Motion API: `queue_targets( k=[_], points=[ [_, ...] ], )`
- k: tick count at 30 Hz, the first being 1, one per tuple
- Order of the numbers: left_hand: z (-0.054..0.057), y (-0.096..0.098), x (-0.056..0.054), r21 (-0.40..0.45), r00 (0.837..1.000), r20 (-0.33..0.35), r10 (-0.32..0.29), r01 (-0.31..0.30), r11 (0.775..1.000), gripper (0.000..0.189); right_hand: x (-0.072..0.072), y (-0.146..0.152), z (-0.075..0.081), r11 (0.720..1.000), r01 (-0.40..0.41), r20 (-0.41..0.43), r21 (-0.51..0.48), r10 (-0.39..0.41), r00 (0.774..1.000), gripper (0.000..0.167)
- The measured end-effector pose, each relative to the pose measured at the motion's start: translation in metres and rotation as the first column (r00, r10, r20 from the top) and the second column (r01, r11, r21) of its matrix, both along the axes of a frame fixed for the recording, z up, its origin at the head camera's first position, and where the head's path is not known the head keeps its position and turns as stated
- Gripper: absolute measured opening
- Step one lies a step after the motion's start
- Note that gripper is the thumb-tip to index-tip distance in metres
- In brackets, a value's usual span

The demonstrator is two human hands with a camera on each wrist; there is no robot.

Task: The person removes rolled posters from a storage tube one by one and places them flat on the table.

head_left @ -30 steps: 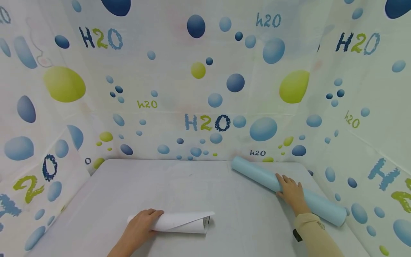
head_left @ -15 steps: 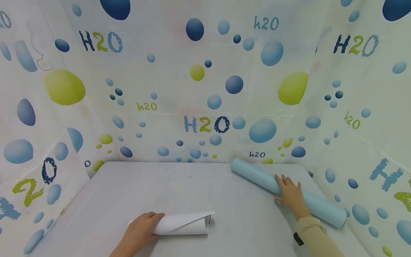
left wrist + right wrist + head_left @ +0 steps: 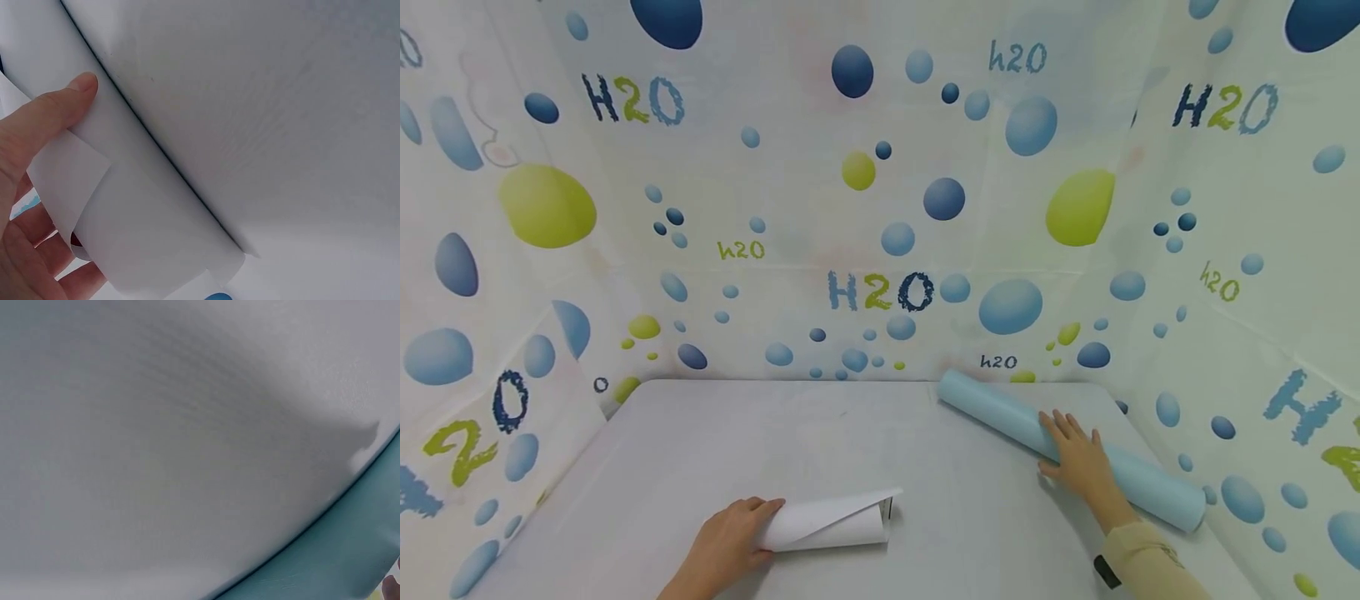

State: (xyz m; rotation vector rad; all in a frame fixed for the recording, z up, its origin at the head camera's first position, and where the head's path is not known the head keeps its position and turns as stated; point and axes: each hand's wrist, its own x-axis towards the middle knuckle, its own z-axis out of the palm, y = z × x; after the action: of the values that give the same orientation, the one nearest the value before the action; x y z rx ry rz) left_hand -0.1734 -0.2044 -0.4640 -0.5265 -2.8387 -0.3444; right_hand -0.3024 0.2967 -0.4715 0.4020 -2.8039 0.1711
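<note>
Head view: L hand [image 3: 730, 537] has a white roll [image 3: 831, 523] clamped btwn thumb & fingers at its L end; roll lies on the white surface [image 3: 850, 433], nearer side, L of ctr. Long axis runs approx L-R, R end angled slightly away from the person, w/ a loose edge sticking up there. R hand [image 3: 1084, 462] lies across a pale blue roll [image 3: 1000, 412] at abt mid-length, fingers apart & fairly straight, thumb toward the near side; can't tell how much weight is on it. Blue roll's axis is diag., far end nearer ctr, near end out to the R. Key relation: white roll extends from the L fingers toward the R-hand side; L hand nearer to white, R hand to blue, rolls well apart. Printed backdrop [image 3: 775, 187] behind & at sides.

L wrist view: thumb pressed along the white roll, other fingers bent on its opp. side, partly hidden by a loose flap [image 3: 75, 181]. Roll axis diag. in frame.

R wrist view: blue roll cuts the lower R corner, shadow beside it on the surface; R fingers mostly out of frame, so state n/a from here.
</note>
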Motion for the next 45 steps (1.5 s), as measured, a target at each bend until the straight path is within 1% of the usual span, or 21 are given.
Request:
queue_targets(
  k=[6, 12, 15, 18, 24, 29, 33, 35, 37, 40, 45],
  points=[
    [-0.001, 0.002, 0.001, -0.011, 1.0, -0.004, 0.0, 0.0, 1.0, 0.06, 0.007, -0.006, 0.001, 0.997, -0.067, -0.075, -0.032, 0.064, 0.995, 0.08],
    [0.0, 0.005, 0.0, -0.012, 1.0, 0.001, -0.002, 0.002, 1.0, 0.059, 0.012, -0.015, 0.003, 0.995, -0.099, -0.073, -0.017, 0.097, 0.993, 0.08],
    [0.0, 0.006, -0.001, -0.013, 1.0, 0.004, -0.002, 0.003, 1.0, 0.058, 0.013, -0.019, 0.005, 0.994, -0.105, -0.094, 0.001, 0.105, 0.99, 0.079],
    [0.001, 0.006, -0.002, -0.013, 1.0, 0.0, -0.005, 0.005, 1.0, 0.058, 0.015, -0.025, 0.008, 0.993, -0.12, -0.116, -0.004, 0.119, 0.986, 0.077],
    [0.002, 0.007, -0.001, -0.005, 1.0, -0.003, -0.016, 0.016, 1.0, 0.057, 0.017, -0.036, 0.013, 0.991, -0.134, -0.1, 0.0, 0.133, 0.986, 0.076],
    [0.003, 0.009, 0.001, -0.003, 1.0, 0.004, 0.002, -0.002, 1.0, 0.057, 0.019, -0.046, 0.014, 0.986, -0.167, -0.104, 0.005, 0.167, 0.981, 0.075],
    [0.003, 0.011, 0.001, -0.008, 1.0, 0.011, 0.018, -0.018, 1.0, 0.057, 0.02, -0.055, 0.014, 0.978, -0.209, -0.142, -0.002, 0.206, 0.968, 0.074],
    [0.004, 0.011, 0.001, -0.006, 1.0, 0.005, 0.017, -0.017, 1.0, 0.057, 0.021, -0.06, 0.015, 0.973, -0.23, -0.167, -0.001, 0.227, 0.96, 0.074],
    [0.004, 0.012, 0.0, -0.007, 1.0, 0.0, 0.013, -0.013, 1.0, 0.057, 0.023, -0.064, 0.014, 0.968, -0.251, -0.174, -0.001, 0.247, 0.953, 0.074],
    [0.004, 0.012, 0.0, -0.015, 1.0, -0.009, 0.014, -0.014, 1.0, 0.057, 0.025, -0.072, 0.014, 0.962, -0.271, -0.166, 0.002, 0.268, 0.949, 0.076],
    [0.004, 0.015, 0.001, -0.023, 0.999, 0.012, 0.038, -0.038, 0.999, 0.058, 0.032, -0.085, 0.016, 0.955, -0.295, -0.141, -0.009, 0.291, 0.946, 0.077]
  ],
)
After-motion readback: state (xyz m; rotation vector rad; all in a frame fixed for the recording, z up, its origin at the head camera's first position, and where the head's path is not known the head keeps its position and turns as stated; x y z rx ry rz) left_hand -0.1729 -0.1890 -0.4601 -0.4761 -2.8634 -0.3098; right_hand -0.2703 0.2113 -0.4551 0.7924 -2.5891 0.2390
